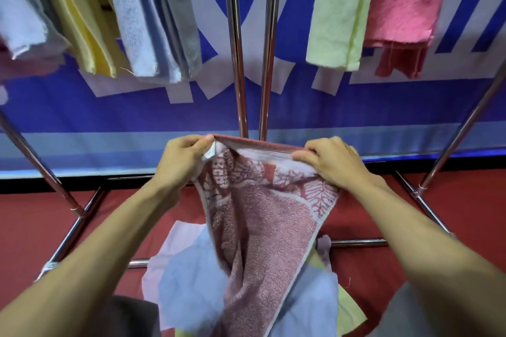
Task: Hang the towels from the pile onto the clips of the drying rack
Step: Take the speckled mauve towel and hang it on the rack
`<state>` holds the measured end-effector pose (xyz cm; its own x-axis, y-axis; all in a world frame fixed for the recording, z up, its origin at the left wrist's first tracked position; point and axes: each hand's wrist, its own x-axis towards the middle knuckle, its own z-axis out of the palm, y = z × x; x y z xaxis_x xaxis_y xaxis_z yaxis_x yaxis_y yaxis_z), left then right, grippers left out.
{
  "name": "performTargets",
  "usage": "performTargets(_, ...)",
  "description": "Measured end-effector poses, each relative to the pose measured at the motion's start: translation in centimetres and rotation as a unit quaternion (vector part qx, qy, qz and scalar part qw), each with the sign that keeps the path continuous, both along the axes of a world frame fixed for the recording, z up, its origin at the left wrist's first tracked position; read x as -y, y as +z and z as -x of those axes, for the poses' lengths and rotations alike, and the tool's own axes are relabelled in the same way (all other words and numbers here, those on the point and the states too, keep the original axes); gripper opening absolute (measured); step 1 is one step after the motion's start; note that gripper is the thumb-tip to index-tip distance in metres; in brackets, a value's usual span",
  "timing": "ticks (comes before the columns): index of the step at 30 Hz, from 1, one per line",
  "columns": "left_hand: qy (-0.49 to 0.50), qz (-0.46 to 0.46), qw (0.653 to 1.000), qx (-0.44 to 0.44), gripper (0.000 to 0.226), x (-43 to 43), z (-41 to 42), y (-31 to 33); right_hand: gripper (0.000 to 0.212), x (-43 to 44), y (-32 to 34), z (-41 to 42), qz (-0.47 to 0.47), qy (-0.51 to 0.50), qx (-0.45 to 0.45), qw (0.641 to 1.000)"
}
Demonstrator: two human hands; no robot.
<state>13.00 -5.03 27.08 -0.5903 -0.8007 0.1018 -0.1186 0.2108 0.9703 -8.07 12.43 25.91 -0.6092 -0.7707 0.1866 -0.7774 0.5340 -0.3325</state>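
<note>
Left hand and right hand each grip the pink towel's top edge, fingers curled

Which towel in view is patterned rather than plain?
The dusty-red towel, which the left hand and right hand grip by its top edge. It alone bears a white branching pattern; the hanging towels and the pile are plain.

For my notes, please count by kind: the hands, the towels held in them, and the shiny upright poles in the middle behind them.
Hands: 2, left hand and right hand
Held towel: 1
Middle poles: 2, left pole and right pole
Total: 5
</note>
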Motion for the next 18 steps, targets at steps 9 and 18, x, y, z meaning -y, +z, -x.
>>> performTargets(9, 0.132, 0.175, 0.975, 0.043, 0.032, -1.3, -0.5, 0.0, 0.033, 1.2, 0.6, -2.1, 0.021, 0.138, 0.135, 0.981)
performTargets(18, 0.076, -0.178, 0.981, 0.027, 0.032, -2.1, 0.5, -0.5, 0.013, 2.0, 1.9, -5.1, 0.197, 0.071, 0.481, 0.851)
